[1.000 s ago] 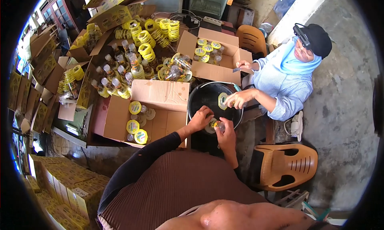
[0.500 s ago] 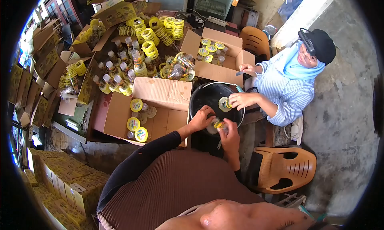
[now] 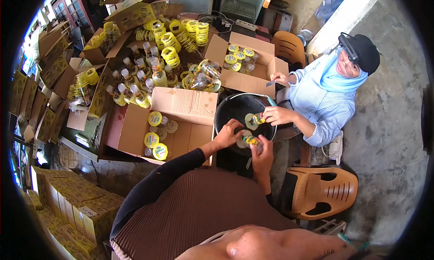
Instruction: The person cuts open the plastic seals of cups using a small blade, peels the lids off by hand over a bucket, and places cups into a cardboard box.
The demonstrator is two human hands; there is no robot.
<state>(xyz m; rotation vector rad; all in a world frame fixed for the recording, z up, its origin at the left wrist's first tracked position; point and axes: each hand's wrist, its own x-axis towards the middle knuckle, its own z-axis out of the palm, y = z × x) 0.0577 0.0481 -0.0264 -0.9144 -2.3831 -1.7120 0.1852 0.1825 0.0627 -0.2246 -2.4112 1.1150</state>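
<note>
My right hand [image 3: 262, 157] is closed round a small plastic bottle [image 3: 252, 141] with a yellow and green label, tilted over the black bucket [image 3: 221, 111]. The bottle's wide round end points toward my left hand [image 3: 228, 134]. That hand's fingers are pinched together beside the bottle end; a small dark thing seems to show at the fingertips, too small to name. Across the bucket, a co-worker's hand [image 3: 278, 115] grips another labelled bottle [image 3: 256, 120]. The co-worker's other hand [image 3: 281, 78] holds a small flat blade-like tool [image 3: 270, 83].
An open carton [image 3: 190, 135] with several bottles stands left of the bucket; another carton [image 3: 246, 81] is behind it. Upright bottles [image 3: 133, 81] and stacked yellow rings [image 3: 169, 54] crowd the table. An orange chair [image 3: 322, 192] stands at right, with packed boxes [image 3: 81, 205] at lower left.
The bottle in my right hand has turned, so more of its label shows. The co-worker's bottle has also turned and shows more label. My left hand stays nearly in place.
</note>
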